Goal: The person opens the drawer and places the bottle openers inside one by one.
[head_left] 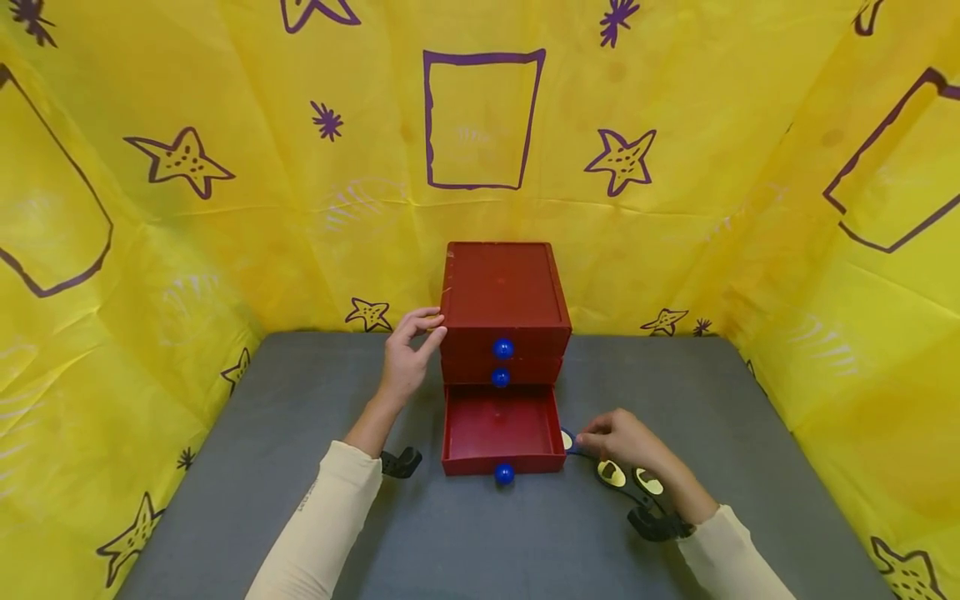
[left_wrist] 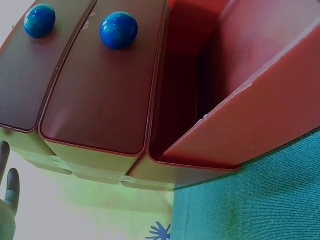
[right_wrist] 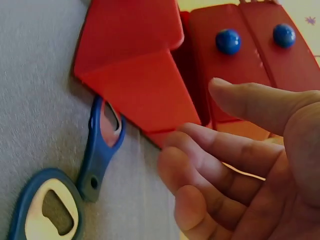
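A red drawer cabinet (head_left: 504,287) with blue ball knobs stands at the middle of the table, its bottom drawer (head_left: 502,464) pulled out with a bare floor showing. My left hand (head_left: 407,358) rests its fingertips against the cabinet's upper left side. To the right of the open drawer, my right hand (head_left: 626,437) hovers with fingers loosely bent and thumb apart. Nothing lies in its grasp in the right wrist view. Below it is a blue bottle opener (right_wrist: 97,155) with a metal head, beside the drawer's side wall. A second bottle opener (right_wrist: 42,227) lies nearer the wrist.
Another bottle opener (head_left: 651,485) lies near the right wrist, partly behind the wrist strap (head_left: 656,525). The grey table (head_left: 480,542) meets a yellow cloth wall (head_left: 360,250) with purple drawings behind the cabinet and at both sides.
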Available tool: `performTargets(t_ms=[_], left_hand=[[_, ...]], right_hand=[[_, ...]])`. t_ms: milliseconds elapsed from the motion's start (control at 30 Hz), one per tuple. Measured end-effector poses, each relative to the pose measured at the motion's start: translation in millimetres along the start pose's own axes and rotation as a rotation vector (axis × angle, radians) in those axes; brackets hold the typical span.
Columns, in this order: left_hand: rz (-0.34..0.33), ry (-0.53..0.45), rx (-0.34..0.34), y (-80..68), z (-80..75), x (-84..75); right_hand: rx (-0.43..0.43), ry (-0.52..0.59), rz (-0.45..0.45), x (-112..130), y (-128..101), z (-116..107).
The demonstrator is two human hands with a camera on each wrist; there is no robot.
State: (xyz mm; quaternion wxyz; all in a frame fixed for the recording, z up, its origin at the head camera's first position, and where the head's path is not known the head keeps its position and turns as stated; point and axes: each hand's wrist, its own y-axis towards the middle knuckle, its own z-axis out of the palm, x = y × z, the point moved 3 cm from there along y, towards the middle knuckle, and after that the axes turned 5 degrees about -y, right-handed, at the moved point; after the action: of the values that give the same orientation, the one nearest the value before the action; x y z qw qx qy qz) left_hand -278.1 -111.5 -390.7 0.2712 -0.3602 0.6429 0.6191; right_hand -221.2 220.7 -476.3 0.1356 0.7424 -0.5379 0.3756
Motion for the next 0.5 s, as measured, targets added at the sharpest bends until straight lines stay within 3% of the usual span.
performTargets(t_ms=[267, 500], left_hand=[[-0.008, -0.010, 0.003, -0.4, 0.1, 0.2], [-0.007, -0.009, 0.007, -0.2, 0.5, -0.2]], right_hand=[[-0.114, -0.178, -0.010, -9.5, 14.2, -5.0], [-0.095, -0.288, 0.016, -19.2, 19.4, 0.1]])
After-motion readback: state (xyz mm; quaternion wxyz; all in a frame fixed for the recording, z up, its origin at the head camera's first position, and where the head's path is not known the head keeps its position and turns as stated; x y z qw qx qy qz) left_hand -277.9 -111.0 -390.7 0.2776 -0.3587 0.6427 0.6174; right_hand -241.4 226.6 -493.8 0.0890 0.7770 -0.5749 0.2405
